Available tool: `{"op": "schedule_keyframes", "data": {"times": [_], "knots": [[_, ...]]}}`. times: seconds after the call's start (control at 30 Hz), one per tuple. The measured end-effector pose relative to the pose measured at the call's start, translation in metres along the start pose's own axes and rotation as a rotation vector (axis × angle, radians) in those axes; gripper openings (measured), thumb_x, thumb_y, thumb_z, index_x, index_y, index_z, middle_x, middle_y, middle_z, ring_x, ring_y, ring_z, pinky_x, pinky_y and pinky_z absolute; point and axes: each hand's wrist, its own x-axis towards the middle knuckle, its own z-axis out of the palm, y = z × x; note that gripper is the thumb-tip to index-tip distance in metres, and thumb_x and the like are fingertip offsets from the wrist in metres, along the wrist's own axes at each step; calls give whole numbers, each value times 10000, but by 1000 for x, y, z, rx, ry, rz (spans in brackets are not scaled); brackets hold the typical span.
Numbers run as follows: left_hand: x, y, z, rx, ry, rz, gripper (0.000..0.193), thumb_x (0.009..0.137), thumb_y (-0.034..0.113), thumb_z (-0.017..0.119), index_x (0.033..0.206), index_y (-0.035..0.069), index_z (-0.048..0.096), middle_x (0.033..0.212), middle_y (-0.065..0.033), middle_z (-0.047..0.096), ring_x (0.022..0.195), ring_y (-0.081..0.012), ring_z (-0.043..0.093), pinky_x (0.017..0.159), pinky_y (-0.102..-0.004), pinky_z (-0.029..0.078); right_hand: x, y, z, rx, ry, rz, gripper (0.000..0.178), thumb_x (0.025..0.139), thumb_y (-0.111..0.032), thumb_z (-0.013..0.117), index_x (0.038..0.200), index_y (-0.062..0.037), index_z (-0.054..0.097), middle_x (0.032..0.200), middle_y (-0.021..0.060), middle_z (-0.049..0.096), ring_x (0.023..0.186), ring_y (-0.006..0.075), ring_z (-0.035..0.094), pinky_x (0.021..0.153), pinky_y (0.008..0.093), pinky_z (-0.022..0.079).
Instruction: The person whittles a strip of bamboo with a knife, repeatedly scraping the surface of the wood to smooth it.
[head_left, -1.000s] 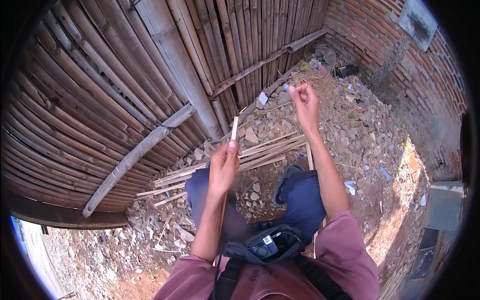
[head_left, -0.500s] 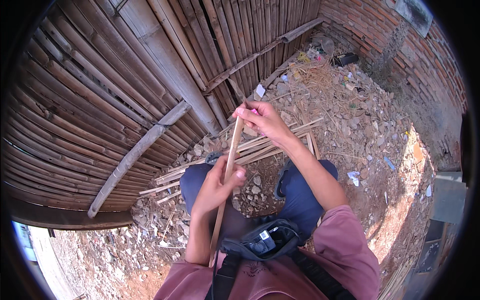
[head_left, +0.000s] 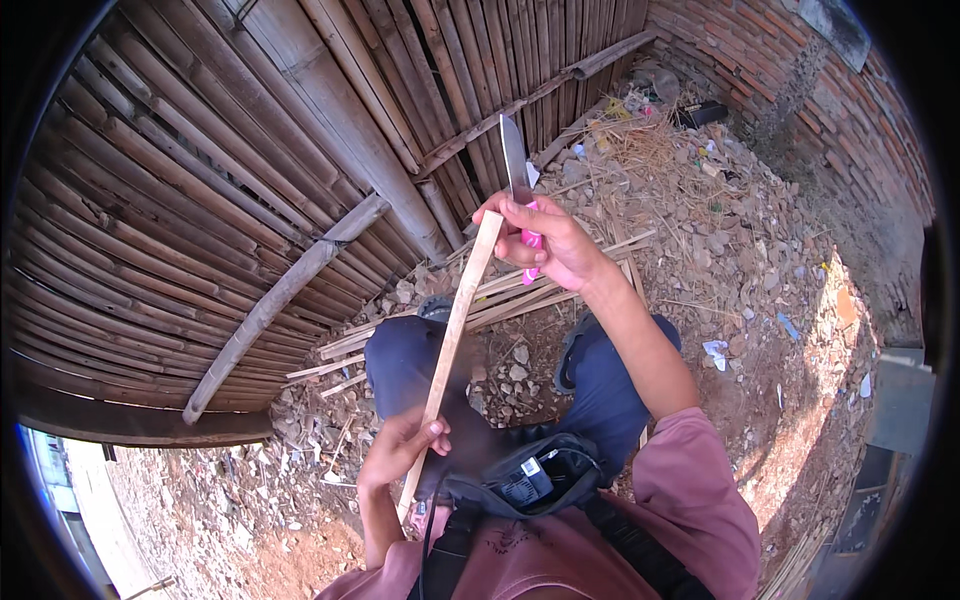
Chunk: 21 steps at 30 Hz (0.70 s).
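A long, pale bamboo strip (head_left: 462,305) slants across my lap, its top end at my right hand. My left hand (head_left: 405,442) is closed around the strip's lower part. In my right hand (head_left: 545,238) is a knife with a pink handle (head_left: 532,250); its broad metal blade (head_left: 513,155) points up and away from me. The fingertips of that hand also touch the upper end of the strip. Below my right hand, several similar strips (head_left: 520,303) lie on the ground beyond my knees.
A bamboo slat wall (head_left: 170,220) with a thick pole rises at the left. Rubble (head_left: 700,270) covers the ground, with straw and litter near the brick wall (head_left: 760,60). An open black pouch (head_left: 530,480) with a device inside rests at my waist.
My left hand has slid down the strip toward my waist. The knife has turned in my right hand, so its blade and pink handle show more fully.
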Motion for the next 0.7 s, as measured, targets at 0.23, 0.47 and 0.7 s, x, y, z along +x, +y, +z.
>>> {"op": "schedule_keyframes", "data": {"times": [0.23, 0.47, 0.7], "knots": [[-4, 10, 3, 37, -63, 59, 397, 1139, 325, 494, 1295, -8, 642, 760, 44, 477, 636, -69, 444, 608, -233, 394, -4, 0, 0, 42, -74, -125, 340, 1042, -246, 686, 1299, -24, 678, 1017, 63, 737, 525, -4, 345, 478, 180, 248], [10, 6, 2, -151, -210, 83, 494, 1135, 392, 474, 1414, -11, 528, 761, 31, 425, 600, -70, 407, 548, -238, 384, -2, -1, 1, -90, 40, -191, 293, 983, -161, 766, 1240, -40, 694, 986, 15, 726, 541, -11, 360, 479, 186, 269], [18, -2, 17, -84, -5, 124, 505, 1153, 416, 418, 1372, -15, 565, 786, 56, 358, 598, -45, 311, 530, -222, 291, -3, 2, 0, -235, 257, -242, 174, 942, -145, 812, 1064, -46, 737, 869, 20, 738, 540, -5, 418, 468, 202, 297]]}}
